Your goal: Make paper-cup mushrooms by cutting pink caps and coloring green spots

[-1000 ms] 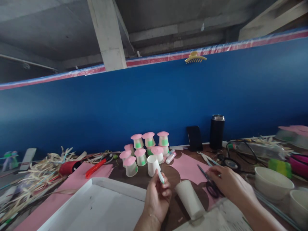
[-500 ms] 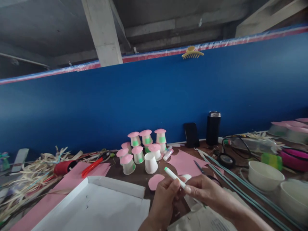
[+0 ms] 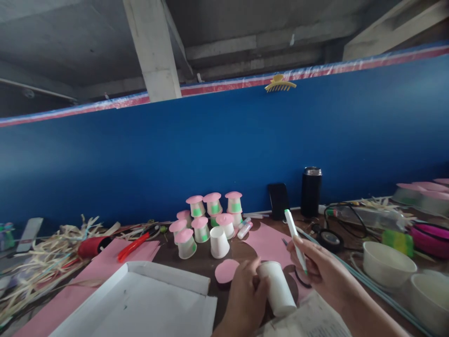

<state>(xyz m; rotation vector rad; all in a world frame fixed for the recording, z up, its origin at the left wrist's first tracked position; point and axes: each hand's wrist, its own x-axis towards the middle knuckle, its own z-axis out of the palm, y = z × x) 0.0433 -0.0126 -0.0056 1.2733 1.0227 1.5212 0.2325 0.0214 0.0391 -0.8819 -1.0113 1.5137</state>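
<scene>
1. At the far left of the worktop [image 3: 196,262] lies a heap of pale straw strips [image 3: 45,262], with a red cup [image 3: 91,245] on its side among them.
2. Next come sheets of pink paper [image 3: 84,281], a red-handled tool [image 3: 132,246] resting on them, and a shallow white tray [image 3: 140,299] near the front edge.
3. Behind the tray stands a cluster of small cups with pink caps [image 3: 206,217], close to the blue wall; a plain white cup [image 3: 219,242] sits upside down just in front of them.
4. A pink paper disc [image 3: 226,271] lies flat, just left of the left hand [image 3: 247,299].
5. The left hand's grip is closed around the rim end of a white paper cup [image 3: 278,289], which lies tilted on its side low in the middle of the view, over the worktop.
6. The right hand [image 3: 324,274] pinches a white marker [image 3: 295,241] between thumb and fingers, its tip end pointing down near the cup and its other end raised toward the wall.
7. Farther right: a black flask [image 3: 310,191], a dark phone [image 3: 278,200], white bowls [image 3: 387,263] and a pink container [image 3: 430,234].
</scene>
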